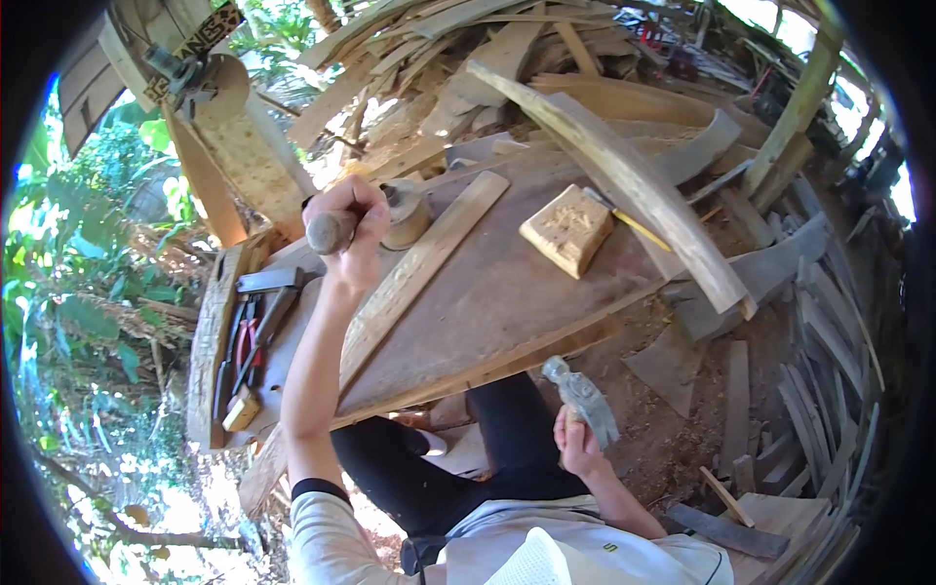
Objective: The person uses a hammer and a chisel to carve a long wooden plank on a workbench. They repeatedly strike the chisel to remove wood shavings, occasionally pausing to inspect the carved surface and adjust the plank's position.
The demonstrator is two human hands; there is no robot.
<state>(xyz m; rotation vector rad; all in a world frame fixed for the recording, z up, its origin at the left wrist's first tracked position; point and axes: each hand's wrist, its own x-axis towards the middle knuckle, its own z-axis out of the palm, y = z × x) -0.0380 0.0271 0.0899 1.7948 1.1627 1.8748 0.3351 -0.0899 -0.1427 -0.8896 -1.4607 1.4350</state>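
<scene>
My left hand (357,234) is stretched out over the left part of the wooden workbench (478,283). Its fingers wrap round a wooden tool handle (331,232), whose blunt rounded end faces me; the rest of that tool is hidden. Just beyond the fist stands a round, pale wooden piece (407,216). Close to my body, off the bench's near edge, my right hand (579,447) is closed on a claw hammer (582,398), gripping just below its metal head. Under my left forearm runs a long narrow plank (419,278).
A chunky wooden block (568,231) and a thin yellow-handled tool (632,222) lie right of centre, beside a long curved timber (624,180). Red-handled pliers (252,336) sit at the left end. Scrap boards (390,78) heap up behind; more slats (829,331) lean at right.
</scene>
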